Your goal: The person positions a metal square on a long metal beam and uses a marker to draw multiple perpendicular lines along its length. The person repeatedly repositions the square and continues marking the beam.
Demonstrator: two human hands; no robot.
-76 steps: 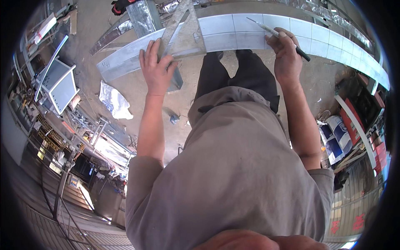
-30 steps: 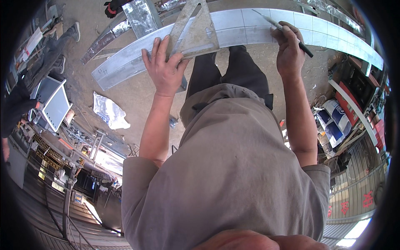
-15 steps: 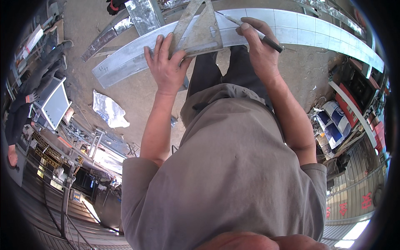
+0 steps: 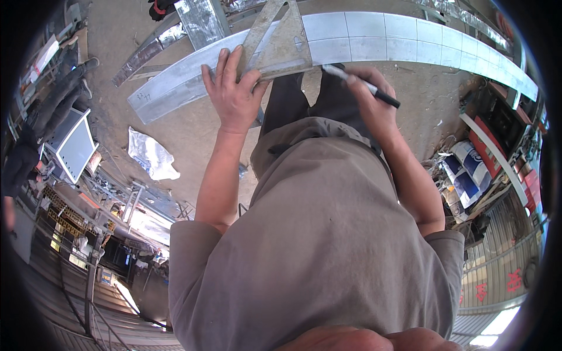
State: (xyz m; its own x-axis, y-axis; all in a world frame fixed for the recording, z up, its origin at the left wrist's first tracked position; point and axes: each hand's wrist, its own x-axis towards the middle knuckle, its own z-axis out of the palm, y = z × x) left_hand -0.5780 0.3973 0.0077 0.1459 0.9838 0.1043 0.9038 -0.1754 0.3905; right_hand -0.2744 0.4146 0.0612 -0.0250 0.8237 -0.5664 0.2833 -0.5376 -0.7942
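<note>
A long pale metal beam lies crosswise in front of me, with dark cross lines and a lengthwise line drawn on its right part. On it sits a worn metal triangle square, its lower edge along the beam's near edge. My left hand holds the square at its lower left, fingers over the beam and thumb on the square's base. My right hand grips a marker pen, silver with a black end. The pen's tip is just off the beam's near edge, right of the square's corner.
Another metal profile lies beyond the beam. A white plastic sheet is on the floor at left. Further left stand a grey-white box and a person in dark clothes. Bags and tools crowd the right side.
My right hand has drawn the marker pen toward me, from the beam's upper face to its near edge. My left hand and the square keep their place. The person at left has shifted.
</note>
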